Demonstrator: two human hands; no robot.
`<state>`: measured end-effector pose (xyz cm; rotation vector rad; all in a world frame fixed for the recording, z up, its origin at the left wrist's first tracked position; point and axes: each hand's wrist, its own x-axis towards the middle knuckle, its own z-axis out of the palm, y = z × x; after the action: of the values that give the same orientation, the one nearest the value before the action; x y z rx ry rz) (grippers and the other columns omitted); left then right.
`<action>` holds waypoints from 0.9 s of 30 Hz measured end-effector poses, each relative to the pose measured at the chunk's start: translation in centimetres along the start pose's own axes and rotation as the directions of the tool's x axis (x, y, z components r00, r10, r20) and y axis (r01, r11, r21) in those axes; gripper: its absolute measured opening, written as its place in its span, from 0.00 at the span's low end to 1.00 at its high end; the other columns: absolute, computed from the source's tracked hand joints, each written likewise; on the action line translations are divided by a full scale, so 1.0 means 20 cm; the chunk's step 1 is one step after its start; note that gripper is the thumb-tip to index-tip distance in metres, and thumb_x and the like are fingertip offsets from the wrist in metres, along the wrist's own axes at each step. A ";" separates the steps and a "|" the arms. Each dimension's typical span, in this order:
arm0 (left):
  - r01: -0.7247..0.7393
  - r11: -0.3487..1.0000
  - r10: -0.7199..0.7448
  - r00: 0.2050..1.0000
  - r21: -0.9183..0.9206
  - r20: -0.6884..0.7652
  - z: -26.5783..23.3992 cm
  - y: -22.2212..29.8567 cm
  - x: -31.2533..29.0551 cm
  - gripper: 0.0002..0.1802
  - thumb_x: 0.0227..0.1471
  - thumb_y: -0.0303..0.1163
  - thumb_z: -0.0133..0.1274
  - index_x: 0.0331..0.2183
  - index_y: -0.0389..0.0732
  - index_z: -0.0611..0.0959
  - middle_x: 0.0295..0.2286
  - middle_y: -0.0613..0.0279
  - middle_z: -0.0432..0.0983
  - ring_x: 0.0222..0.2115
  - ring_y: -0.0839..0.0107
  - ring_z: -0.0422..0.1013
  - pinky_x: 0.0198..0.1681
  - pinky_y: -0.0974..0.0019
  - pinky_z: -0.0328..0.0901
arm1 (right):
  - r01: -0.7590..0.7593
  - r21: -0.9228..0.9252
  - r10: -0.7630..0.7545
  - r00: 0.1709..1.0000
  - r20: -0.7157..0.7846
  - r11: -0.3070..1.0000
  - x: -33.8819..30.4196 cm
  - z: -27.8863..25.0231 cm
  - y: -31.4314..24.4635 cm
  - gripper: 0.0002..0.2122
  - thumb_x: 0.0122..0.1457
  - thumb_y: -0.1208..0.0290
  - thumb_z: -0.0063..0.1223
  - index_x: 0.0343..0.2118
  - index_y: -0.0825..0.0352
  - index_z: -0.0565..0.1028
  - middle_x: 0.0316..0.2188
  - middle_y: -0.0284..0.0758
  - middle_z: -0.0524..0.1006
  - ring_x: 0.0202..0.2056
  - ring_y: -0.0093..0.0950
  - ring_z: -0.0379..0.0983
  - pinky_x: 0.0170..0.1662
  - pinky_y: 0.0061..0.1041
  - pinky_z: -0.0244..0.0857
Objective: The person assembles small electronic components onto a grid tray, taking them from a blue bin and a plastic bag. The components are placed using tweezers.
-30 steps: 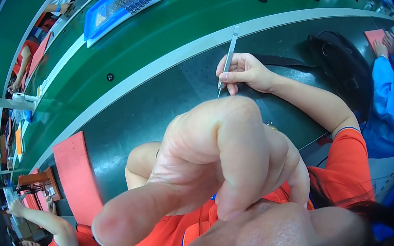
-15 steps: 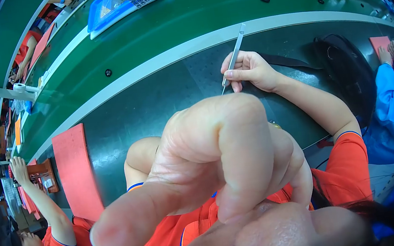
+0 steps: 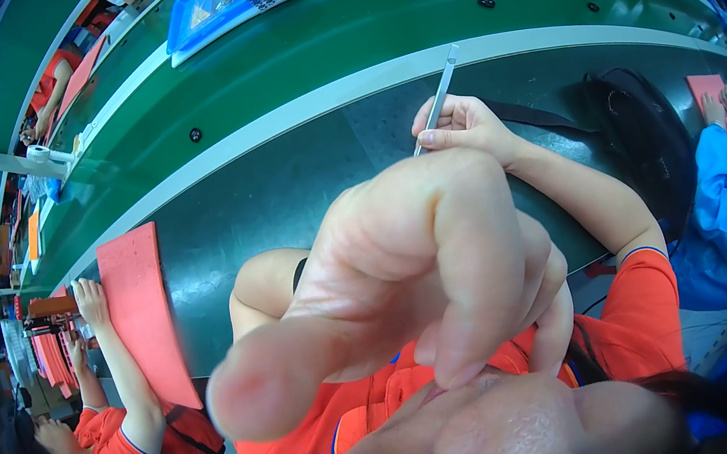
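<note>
Very close in the middle looms my left hand [image 3: 378, 271], its fingers bent and its thumb stretched apart at the lower left. I see nothing in it. Beyond it, above the dark bench top [image 3: 209, 238], my right hand [image 3: 475, 131] is closed around a slim silver pen-like tool [image 3: 440, 93] between thumb and fingers. The tool slants, its upper end over the pale rim at the back. Its lower end is hidden behind my left hand, so I cannot tell its exact kind.
A black bag [image 3: 642, 144] with a strap lies on the right. The red mat [image 3: 138, 312] lies at left, beside a co-worker in red [image 3: 140, 449]. Across the green belt [image 3: 340, 46] stands a blue tray [image 3: 183, 30] of small dark parts. Another person in blue [image 3: 721, 226] sits far right.
My left hand has shifted slightly up and right, covering the tool's thin tip. My right hand stays nearly in place. The left co-worker's raised hand has come down beside the red mat.
</note>
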<state>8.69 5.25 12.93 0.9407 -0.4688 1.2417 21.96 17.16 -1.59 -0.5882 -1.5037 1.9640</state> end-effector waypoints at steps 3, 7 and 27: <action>0.012 0.999 -0.014 0.999 -0.050 -0.047 -0.01 -0.02 0.01 0.47 0.29 0.78 0.47 0.24 0.36 0.69 0.15 0.74 0.62 0.14 0.83 0.57 0.25 0.71 0.67 | 0.020 -0.017 -0.021 1.000 -0.019 1.000 0.01 -0.02 0.02 0.09 0.55 0.71 0.54 0.35 0.70 0.71 0.26 0.37 0.75 0.21 0.20 0.72 0.26 0.17 0.65; -0.009 1.000 0.010 0.998 0.003 -0.057 -0.02 -0.03 -0.01 0.41 0.42 0.72 0.43 0.25 0.36 0.68 0.15 0.72 0.62 0.14 0.83 0.57 0.25 0.71 0.67 | -0.021 0.079 0.022 1.000 -0.004 0.997 0.02 0.01 0.02 0.09 0.55 0.72 0.54 0.36 0.70 0.71 0.26 0.37 0.75 0.21 0.20 0.72 0.26 0.17 0.65; -0.008 0.995 0.013 0.999 0.096 -0.051 -0.02 0.03 -0.03 0.33 0.53 0.64 0.36 0.25 0.40 0.68 0.15 0.71 0.62 0.16 0.78 0.57 0.28 0.63 0.70 | 0.073 0.051 -0.073 0.997 0.000 0.996 0.00 -0.01 0.04 0.08 0.55 0.73 0.54 0.35 0.70 0.71 0.26 0.38 0.76 0.21 0.21 0.73 0.25 0.17 0.66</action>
<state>7.99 5.24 12.54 0.9857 -0.3760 1.3040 21.87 17.12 -2.34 -0.5033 -1.4512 1.9416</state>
